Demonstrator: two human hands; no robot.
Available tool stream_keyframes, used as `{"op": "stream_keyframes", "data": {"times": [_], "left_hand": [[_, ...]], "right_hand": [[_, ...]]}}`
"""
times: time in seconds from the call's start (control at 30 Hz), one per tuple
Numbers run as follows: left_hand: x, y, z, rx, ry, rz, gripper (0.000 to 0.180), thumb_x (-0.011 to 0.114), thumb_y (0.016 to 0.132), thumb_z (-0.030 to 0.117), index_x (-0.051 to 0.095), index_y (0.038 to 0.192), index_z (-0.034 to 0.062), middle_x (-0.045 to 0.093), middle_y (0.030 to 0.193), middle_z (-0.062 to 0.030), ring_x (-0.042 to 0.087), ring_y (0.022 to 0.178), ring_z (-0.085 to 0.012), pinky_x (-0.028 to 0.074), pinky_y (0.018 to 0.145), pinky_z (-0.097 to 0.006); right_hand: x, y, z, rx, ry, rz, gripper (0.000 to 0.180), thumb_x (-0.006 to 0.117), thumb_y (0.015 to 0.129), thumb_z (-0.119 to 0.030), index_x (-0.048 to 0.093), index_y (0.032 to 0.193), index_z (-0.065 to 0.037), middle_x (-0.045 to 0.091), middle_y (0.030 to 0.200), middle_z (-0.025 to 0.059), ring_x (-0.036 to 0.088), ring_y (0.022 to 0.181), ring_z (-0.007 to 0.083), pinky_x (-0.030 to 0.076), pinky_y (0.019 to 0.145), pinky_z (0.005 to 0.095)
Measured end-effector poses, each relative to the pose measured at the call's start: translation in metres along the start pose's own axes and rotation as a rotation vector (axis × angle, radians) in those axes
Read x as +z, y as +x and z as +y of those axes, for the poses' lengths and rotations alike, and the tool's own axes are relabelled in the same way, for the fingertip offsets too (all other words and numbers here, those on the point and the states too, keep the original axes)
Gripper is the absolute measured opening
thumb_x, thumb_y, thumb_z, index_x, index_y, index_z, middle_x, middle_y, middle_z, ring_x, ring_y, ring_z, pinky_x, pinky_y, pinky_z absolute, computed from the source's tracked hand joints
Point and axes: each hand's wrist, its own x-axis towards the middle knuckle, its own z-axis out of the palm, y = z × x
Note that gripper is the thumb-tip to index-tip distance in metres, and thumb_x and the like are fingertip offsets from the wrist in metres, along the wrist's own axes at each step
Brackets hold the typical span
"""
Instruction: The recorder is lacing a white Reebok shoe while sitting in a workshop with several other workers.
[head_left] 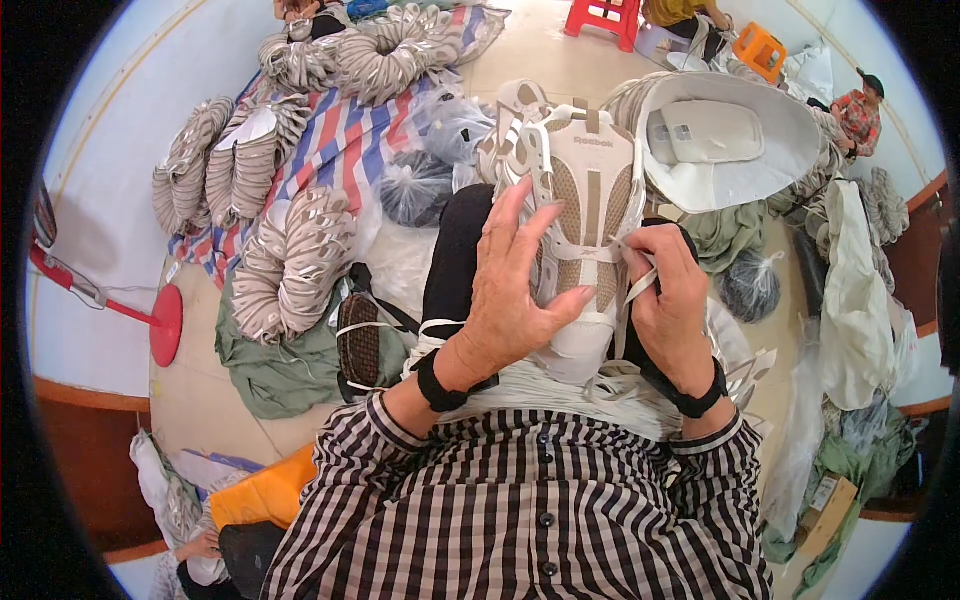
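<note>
A beige and white shoe upper [597, 205] with mesh panels lies over my lap, its toe toward me and its tongue at the far end. Along its left edge my left hand [500, 290] rests with fingers stretched and spread, the thumb across the toe part. My right hand [668, 300] is closed at the right eyelet edge, pinching a white shoelace [643, 284] between thumb and fingers. Whether the lace passes through an eyelet there is hidden by the fingers. Many loose white laces [560, 395] are heaped on my lap below the toe.
Bundled shoe uppers [290, 265] lie at left, partly on a striped sheet [335, 140]. A white basin-like container [735, 185] stands at right. A red-based stand [167, 325] is at far left, a red stool [603, 22] at the back. Other people sit around the room.
</note>
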Motion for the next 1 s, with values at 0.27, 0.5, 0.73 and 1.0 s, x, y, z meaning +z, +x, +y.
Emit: {"op": "stream_keyframes", "data": {"times": [0.27, 0.5, 0.73, 1.0], "left_hand": [[-0.011, 0.002, -0.004, -0.016, -0.056, -0.053, 0.081, 0.080, 0.069, 0.027, 0.046, 0.138, 0.0047, 0.031, 0.152, -0.0216, 0.030, 0.141, -0.0403, 0.026, 0.116, -0.047], [-0.019, 0.005, -0.010, -0.102, -0.167, -0.086, 0.083, 0.082, 0.069, 0.032, 0.045, 0.139, 0.0050, 0.032, 0.151, -0.0188, 0.031, 0.140, -0.0389, 0.026, 0.116, -0.047], [-0.016, 0.002, -0.012, -0.096, -0.131, -0.088, 0.087, 0.083, 0.070, 0.037, 0.044, 0.141, 0.0061, 0.032, 0.152, -0.0176, 0.030, 0.141, -0.0378, 0.027, 0.115, -0.047], [-0.013, -0.001, -0.015, -0.067, -0.090, -0.081, 0.091, 0.080, 0.073, 0.048, 0.041, 0.143, 0.0056, 0.030, 0.154, -0.0184, 0.030, 0.142, -0.0376, 0.028, 0.116, -0.046]], "right_hand": [[0.001, 0.005, -0.008, 0.015, -0.103, -0.080, 0.019, 0.065, 0.082, 0.004, 0.061, 0.099, -0.002, 0.060, 0.086, 0.0135, 0.061, 0.074, 0.0323, 0.050, 0.066, 0.0370], [-0.004, 0.010, -0.010, 0.128, 0.056, -0.079, 0.014, 0.068, 0.082, 0.001, 0.061, 0.094, -0.002, 0.059, 0.082, 0.0130, 0.059, 0.071, 0.0310, 0.047, 0.064, 0.0366], [0.000, 0.016, -0.009, 0.073, -0.051, -0.163, 0.013, 0.066, 0.082, 0.003, 0.058, 0.092, -0.001, 0.058, 0.082, 0.0158, 0.059, 0.073, 0.0363, 0.047, 0.064, 0.0394], [-0.003, 0.028, -0.018, 0.128, -0.113, -0.302, 0.009, 0.064, 0.083, -0.001, 0.057, 0.088, 0.001, 0.059, 0.076, 0.0177, 0.059, 0.068, 0.0354, 0.047, 0.061, 0.0400]]}}
